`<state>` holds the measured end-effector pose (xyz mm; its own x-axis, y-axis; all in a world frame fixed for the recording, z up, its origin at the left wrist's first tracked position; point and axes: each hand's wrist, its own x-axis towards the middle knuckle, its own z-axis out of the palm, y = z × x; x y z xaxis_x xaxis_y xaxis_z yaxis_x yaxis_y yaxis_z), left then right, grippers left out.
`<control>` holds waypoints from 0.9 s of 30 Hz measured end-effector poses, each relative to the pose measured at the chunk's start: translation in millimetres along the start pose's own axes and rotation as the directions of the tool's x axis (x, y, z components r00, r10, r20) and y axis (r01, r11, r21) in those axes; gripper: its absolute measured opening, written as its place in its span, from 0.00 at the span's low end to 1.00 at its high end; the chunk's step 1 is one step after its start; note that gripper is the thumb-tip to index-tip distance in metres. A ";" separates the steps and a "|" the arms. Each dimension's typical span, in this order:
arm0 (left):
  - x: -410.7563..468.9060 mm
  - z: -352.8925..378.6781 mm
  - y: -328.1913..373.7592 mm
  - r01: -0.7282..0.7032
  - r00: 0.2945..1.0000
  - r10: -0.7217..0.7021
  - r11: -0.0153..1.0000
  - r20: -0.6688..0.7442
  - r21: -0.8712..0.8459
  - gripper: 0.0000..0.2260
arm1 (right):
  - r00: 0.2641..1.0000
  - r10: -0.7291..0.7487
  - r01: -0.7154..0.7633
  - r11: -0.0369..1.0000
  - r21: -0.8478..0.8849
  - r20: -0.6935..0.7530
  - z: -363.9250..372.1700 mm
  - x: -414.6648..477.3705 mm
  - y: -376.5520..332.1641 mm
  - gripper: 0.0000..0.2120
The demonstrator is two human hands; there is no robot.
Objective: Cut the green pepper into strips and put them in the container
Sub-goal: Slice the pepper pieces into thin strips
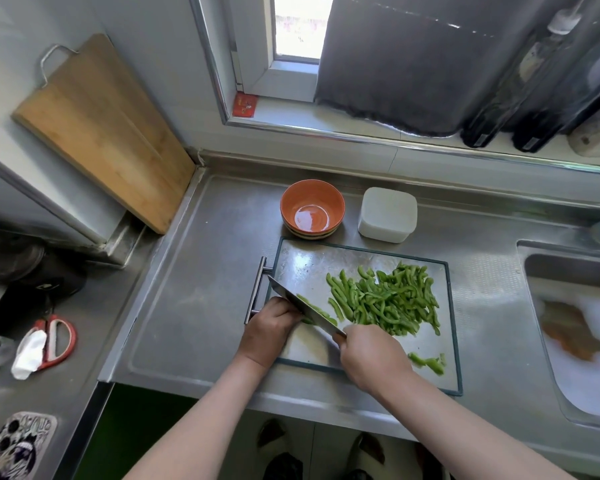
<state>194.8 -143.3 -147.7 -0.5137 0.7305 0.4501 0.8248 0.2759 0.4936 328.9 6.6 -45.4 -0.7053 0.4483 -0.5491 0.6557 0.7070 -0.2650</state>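
The right hand (371,358) grips the knife (302,303). The left hand (271,327), fingers curled, seems to pin the last pepper piece (317,311) on the board (302,258) against the blade, so a slip could nick the knuckles. One heap of strips (388,299) lies beside it, with none yet in the container (387,214). There is one knife, one board, one bowl (312,209) and one container.

Steel counter (194,271): metal cutting board (302,261); orange bowl (330,199), white container (387,214) side by side just behind it
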 end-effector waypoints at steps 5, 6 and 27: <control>-5.7 6.8 -4.1 0.039 0.999 -0.040 0.999 -0.004 -0.032 0.04 | 0.998 0.032 -0.033 0.999 0.013 0.059 3.0 16.5 -9.8 0.09; -7.0 8.5 -3.9 0.046 0.999 -0.047 0.998 -0.006 -0.034 0.04 | 0.997 0.034 -0.035 0.999 0.012 0.062 2.0 19.0 -13.2 0.08; -1.0 15.1 16.1 0.005 0.999 -0.005 1.000 -0.038 -0.011 0.06 | 0.999 -0.040 0.043 0.995 0.094 -0.032 -10.6 -3.9 3.3 0.16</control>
<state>212.1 -130.2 -151.4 -0.5265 0.7048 0.4754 0.8197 0.2725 0.5039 330.9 13.0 -35.7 -0.7390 0.4371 -0.5126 0.6476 0.6708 -0.3615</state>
